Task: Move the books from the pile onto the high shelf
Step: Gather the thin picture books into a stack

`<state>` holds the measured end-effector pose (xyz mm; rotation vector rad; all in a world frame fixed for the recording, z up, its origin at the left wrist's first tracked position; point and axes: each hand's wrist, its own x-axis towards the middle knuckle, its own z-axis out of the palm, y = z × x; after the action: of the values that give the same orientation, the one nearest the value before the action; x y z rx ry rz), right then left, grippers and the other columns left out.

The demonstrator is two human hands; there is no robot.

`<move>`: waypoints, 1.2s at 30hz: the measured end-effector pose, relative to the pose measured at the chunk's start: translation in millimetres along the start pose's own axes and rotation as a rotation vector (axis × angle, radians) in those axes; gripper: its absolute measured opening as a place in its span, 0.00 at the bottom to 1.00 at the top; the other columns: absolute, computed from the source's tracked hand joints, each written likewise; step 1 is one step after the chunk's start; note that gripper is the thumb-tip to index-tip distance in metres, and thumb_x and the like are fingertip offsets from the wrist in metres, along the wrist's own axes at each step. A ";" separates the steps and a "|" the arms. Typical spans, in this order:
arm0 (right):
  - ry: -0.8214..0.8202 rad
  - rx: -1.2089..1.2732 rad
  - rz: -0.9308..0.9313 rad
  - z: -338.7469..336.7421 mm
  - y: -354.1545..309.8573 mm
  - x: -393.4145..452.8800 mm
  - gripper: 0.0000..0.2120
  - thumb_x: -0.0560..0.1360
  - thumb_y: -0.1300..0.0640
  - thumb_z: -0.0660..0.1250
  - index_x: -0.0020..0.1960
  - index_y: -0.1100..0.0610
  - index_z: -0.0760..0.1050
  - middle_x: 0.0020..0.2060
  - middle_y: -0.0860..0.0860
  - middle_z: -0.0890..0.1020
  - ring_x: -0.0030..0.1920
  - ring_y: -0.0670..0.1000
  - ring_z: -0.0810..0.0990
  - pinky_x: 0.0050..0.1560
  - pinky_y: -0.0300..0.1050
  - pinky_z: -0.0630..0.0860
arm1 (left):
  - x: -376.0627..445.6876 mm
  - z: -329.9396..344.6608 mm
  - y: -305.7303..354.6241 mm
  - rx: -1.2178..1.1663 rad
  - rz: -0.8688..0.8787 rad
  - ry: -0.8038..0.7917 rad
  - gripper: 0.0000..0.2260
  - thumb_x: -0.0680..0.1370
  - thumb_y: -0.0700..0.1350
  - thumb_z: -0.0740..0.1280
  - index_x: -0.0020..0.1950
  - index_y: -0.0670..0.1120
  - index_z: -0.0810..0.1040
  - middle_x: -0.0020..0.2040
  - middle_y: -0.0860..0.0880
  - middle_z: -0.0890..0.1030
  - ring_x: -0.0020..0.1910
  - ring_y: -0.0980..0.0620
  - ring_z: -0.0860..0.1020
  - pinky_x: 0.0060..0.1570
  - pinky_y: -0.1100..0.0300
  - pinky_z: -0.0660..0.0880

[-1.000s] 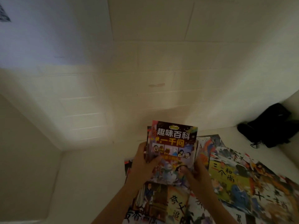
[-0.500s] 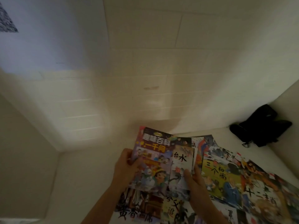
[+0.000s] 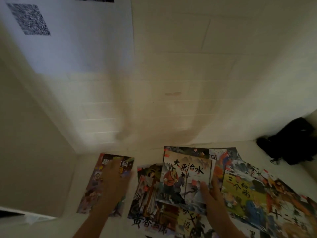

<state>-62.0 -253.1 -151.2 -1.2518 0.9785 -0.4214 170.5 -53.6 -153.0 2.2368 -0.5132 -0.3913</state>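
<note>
A colourful book with a dark cover [image 3: 93,189] lies flat at the left of the white shelf surface [image 3: 248,148]. My left hand [image 3: 114,184] rests on it with fingers stretched out, blurred by motion. To its right, my right hand [image 3: 214,201] pinches the lower right corner of a picture book showing two robed figures [image 3: 181,179], thumb on the cover. That book sits on top of a spread of several overlapping picture books [image 3: 247,191] that runs off to the lower right.
A black bundle with straps [image 3: 291,141] lies in the shelf's far right corner. The tiled back wall [image 3: 171,83] rises behind the books, with a paper sheet carrying a QR code [image 3: 29,18] at upper left. A plain side wall [image 3: 34,152] closes the left.
My left hand has carried the dark-covered book leftward and down flat onto the shelf surface. My right hand now holds the two-figures book that was underneath it. The view has tilted upward.
</note>
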 end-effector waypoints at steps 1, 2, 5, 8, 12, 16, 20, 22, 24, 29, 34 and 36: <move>-0.005 -0.013 -0.020 0.5 -0.3 -1.3 0.21 0.78 0.51 0.62 0.66 0.34 0.60 0.61 0.44 0.76 0.60 0.49 0.76 0.57 0.48 0.75 | -3.4 13.8 21.5 -0.120 0.004 -0.182 0.27 0.75 0.53 0.70 0.72 0.49 0.66 0.68 0.51 0.70 0.66 0.49 0.71 0.63 0.52 0.71; 0.000 -0.016 -0.041 2.4 -3.7 -3.5 0.24 0.78 0.50 0.61 0.70 0.36 0.57 0.63 0.43 0.73 0.62 0.48 0.74 0.60 0.47 0.73 | -6.6 26.6 38.3 -0.213 -0.008 -0.386 0.26 0.76 0.53 0.69 0.71 0.52 0.64 0.67 0.56 0.70 0.64 0.55 0.72 0.60 0.59 0.73; -0.063 -0.128 -0.121 3.0 -10.0 -4.6 0.26 0.79 0.54 0.61 0.73 0.41 0.55 0.62 0.36 0.72 0.60 0.42 0.74 0.57 0.36 0.73 | -13.1 52.0 71.0 -0.378 0.048 -0.527 0.20 0.76 0.44 0.70 0.65 0.49 0.67 0.55 0.52 0.78 0.49 0.63 0.78 0.48 0.66 0.75; -0.133 -0.358 -0.174 2.9 -16.8 -0.9 0.19 0.79 0.59 0.62 0.61 0.39 0.64 0.53 0.35 0.77 0.55 0.43 0.79 0.53 0.37 0.76 | -10.7 57.7 71.4 -0.553 0.087 -0.379 0.15 0.77 0.30 0.63 0.62 0.40 0.66 0.38 0.45 0.71 0.33 0.61 0.75 0.45 0.64 0.76; -0.126 -0.420 -0.132 9.7 -2.6 -2.8 0.31 0.76 0.56 0.68 0.74 0.58 0.59 0.66 0.49 0.73 0.61 0.49 0.77 0.54 0.38 0.77 | -20.0 53.5 53.1 -0.464 0.071 -0.400 0.29 0.78 0.34 0.65 0.66 0.60 0.54 0.48 0.48 0.76 0.42 0.63 0.78 0.48 0.66 0.76; -0.052 -0.395 -0.084 36.4 5.3 -7.5 0.43 0.72 0.43 0.64 0.79 0.51 0.44 0.74 0.45 0.62 0.71 0.49 0.67 0.66 0.47 0.72 | -21.9 63.0 41.3 -0.443 0.053 -0.368 0.31 0.77 0.36 0.66 0.68 0.62 0.54 0.49 0.48 0.76 0.48 0.53 0.77 0.51 0.61 0.76; 0.011 -0.429 -0.131 48.7 -12.0 -10.0 0.35 0.78 0.50 0.61 0.79 0.52 0.47 0.74 0.49 0.63 0.72 0.53 0.66 0.69 0.56 0.69 | -16.9 53.8 40.7 -0.586 0.039 -0.282 0.18 0.77 0.32 0.65 0.64 0.44 0.66 0.44 0.46 0.74 0.46 0.45 0.78 0.51 0.52 0.78; 0.020 -0.460 -0.123 50.8 -16.7 -19.3 0.32 0.79 0.53 0.61 0.78 0.54 0.50 0.71 0.50 0.68 0.67 0.52 0.72 0.65 0.54 0.73 | -21.1 42.6 39.8 -0.638 0.018 -0.313 0.17 0.77 0.30 0.64 0.63 0.43 0.67 0.47 0.42 0.75 0.46 0.42 0.79 0.49 0.53 0.80; 0.008 -0.479 -0.092 53.2 -16.9 -31.5 0.28 0.80 0.55 0.61 0.77 0.54 0.54 0.63 0.49 0.75 0.57 0.49 0.77 0.57 0.45 0.77 | -25.1 35.0 31.3 -0.541 0.034 -0.325 0.15 0.77 0.33 0.66 0.59 0.46 0.69 0.43 0.42 0.75 0.41 0.44 0.78 0.43 0.53 0.80; 0.042 -0.695 0.124 63.0 3.4 -37.1 0.27 0.76 0.54 0.68 0.71 0.56 0.63 0.64 0.52 0.74 0.58 0.53 0.76 0.56 0.46 0.77 | -40.0 33.6 19.1 -0.174 -0.099 -0.242 0.11 0.75 0.43 0.70 0.53 0.48 0.71 0.49 0.44 0.79 0.43 0.48 0.81 0.46 0.48 0.80; 0.057 -0.948 0.254 83.1 24.4 -43.5 0.38 0.71 0.50 0.71 0.74 0.59 0.57 0.70 0.59 0.63 0.67 0.58 0.65 0.64 0.46 0.69 | -59.4 57.9 17.9 0.497 -0.176 -0.233 0.21 0.79 0.54 0.62 0.66 0.45 0.64 0.69 0.42 0.65 0.67 0.44 0.65 0.66 0.56 0.65; 0.077 -0.833 0.324 88.1 27.1 -42.1 0.35 0.72 0.56 0.69 0.74 0.59 0.56 0.69 0.60 0.60 0.64 0.58 0.67 0.53 0.42 0.70 | -62.8 62.7 20.6 0.487 -0.190 -0.222 0.21 0.79 0.53 0.62 0.66 0.44 0.64 0.67 0.43 0.67 0.65 0.46 0.67 0.64 0.57 0.66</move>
<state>-20.7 -161.0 -160.2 -1.7726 1.4688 0.2337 83.9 -75.8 -170.4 2.7418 -0.5578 -0.6771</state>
